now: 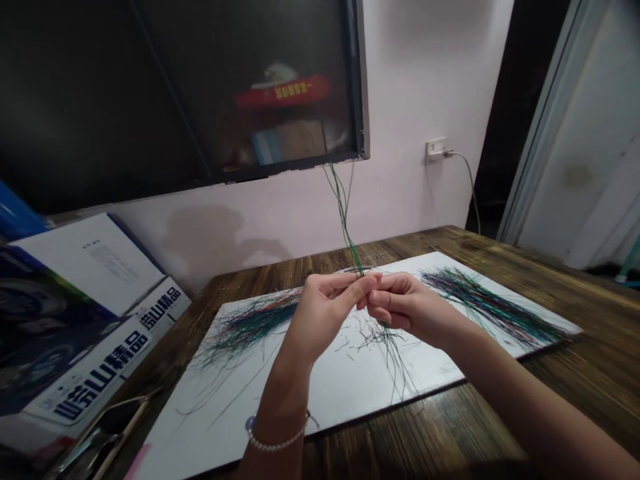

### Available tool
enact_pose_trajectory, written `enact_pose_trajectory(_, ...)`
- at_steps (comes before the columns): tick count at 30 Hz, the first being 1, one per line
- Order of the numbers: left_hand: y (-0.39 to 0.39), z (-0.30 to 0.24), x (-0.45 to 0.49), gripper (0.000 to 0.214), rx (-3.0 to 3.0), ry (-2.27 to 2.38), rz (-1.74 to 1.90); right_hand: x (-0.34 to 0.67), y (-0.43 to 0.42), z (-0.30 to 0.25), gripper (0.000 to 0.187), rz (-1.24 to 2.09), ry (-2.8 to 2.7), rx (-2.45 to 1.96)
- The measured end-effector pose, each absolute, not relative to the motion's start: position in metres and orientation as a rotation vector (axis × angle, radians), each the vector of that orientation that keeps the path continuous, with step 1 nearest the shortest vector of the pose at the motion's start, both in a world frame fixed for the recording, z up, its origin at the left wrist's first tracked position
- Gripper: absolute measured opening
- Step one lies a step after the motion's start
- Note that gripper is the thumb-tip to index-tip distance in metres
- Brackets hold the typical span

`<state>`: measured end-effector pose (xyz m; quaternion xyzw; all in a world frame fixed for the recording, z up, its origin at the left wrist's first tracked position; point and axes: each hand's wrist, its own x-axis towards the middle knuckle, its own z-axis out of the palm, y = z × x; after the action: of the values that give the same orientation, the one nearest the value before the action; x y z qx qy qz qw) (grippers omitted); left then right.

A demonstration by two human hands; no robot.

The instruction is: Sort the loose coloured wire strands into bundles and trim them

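Note:
My left hand [333, 303] and my right hand [407, 303] meet above a white board [345, 393], fingers closed around a thin bundle of green wires [343, 210]. The strands rise from between my fingers toward the window and also hang below my right hand, fanning out. The gripped part is hidden by my fingers. Left of my hands, a loose pile of dark, green and reddish wires [255, 323] lies on the board. A second wire pile [493, 303] lies on its right side. Short dark clippings [377, 337] are scattered beneath my hands.
The board rests on a brown wooden table [425, 433] against a pale wall. Printed boxes [105, 367] stand at the left, with tools [100, 433] near them. A socket with a plugged-in cable [470, 177] is on the wall, right of a dark window [165, 87].

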<state>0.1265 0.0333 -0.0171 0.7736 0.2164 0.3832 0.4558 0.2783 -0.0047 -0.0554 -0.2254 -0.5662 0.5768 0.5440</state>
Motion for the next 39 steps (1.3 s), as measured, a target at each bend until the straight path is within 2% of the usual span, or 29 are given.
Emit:
enact_pose_trajectory(5, 0.033, -0.016, 0.128, 0.018, 1.762, 0.548, 1.060, 0.277, -0.004, -0.058, 0.019, 1.482, -1.335, -0.498)
enact_pose_trajectory(10, 0.035, -0.017, 0.127, 0.019, 1.604, 0.551, 1.182, 0.277, -0.004, -0.060, 0.018, 1.562, -1.394, -0.565)
enact_pose_trajectory(15, 0.038, -0.016, 0.122, 0.018, 1.528, 0.588, 1.228, 0.275, -0.006, -0.058, 0.015, 1.510, -1.519, -0.685)
enact_pose_trajectory(25, 0.049, -0.016, 0.117, 0.019, 1.456, 0.651, 1.373, 0.265, -0.012, -0.055, 0.023, 1.269, -1.732, -0.853)
enact_pose_trajectory(39, 0.054, -0.011, 0.105, 0.014, 1.278, 0.589, 1.536, 0.257, -0.013, -0.061, 0.026, 1.321, -1.764, -0.883)
